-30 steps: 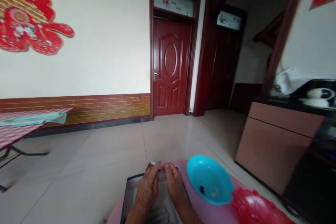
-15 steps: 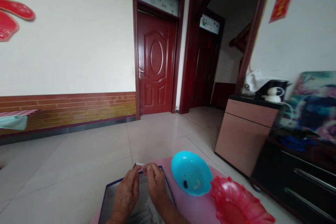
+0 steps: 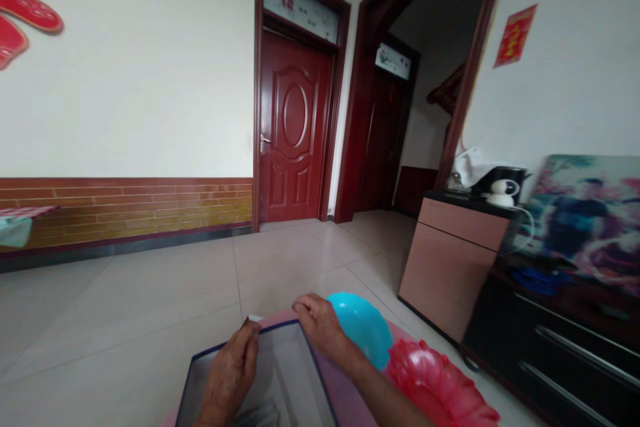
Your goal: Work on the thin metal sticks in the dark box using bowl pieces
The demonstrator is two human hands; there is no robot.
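Observation:
A shallow box (image 3: pixel 274 328) with a dark blue rim and pale inside lies on a pink surface below my hands. My left hand (image 3: pixel 231 367) is over its left part, fingers closed. A small white and brown piece (image 3: pixel 254 318) shows at those fingertips; I cannot tell whether it is held. My right hand (image 3: pixel 320 323) is closed in a pinch above the box's far right corner, beside the turquoise bowl (image 3: pixel 363 327). What its fingers hold, if anything, is hidden. Something greyish (image 3: pixel 257 415) lies blurred in the bottom of the box.
A red scalloped bowl (image 3: pixel 440 380) stands right of the turquoise one, on the pink surface (image 3: pixel 345 390). Farther right are a pinkish cabinet (image 3: pixel 453 267) with a white camera-like device (image 3: pixel 503 192) on top and a black drawer unit (image 3: pixel 545 340). A red door (image 3: pixel 295 127) is ahead.
My right hand has moved right, away from my left hand, toward the turquoise bowl, and now covers part of it. My left hand has shifted slightly left and down. The view has turned a little.

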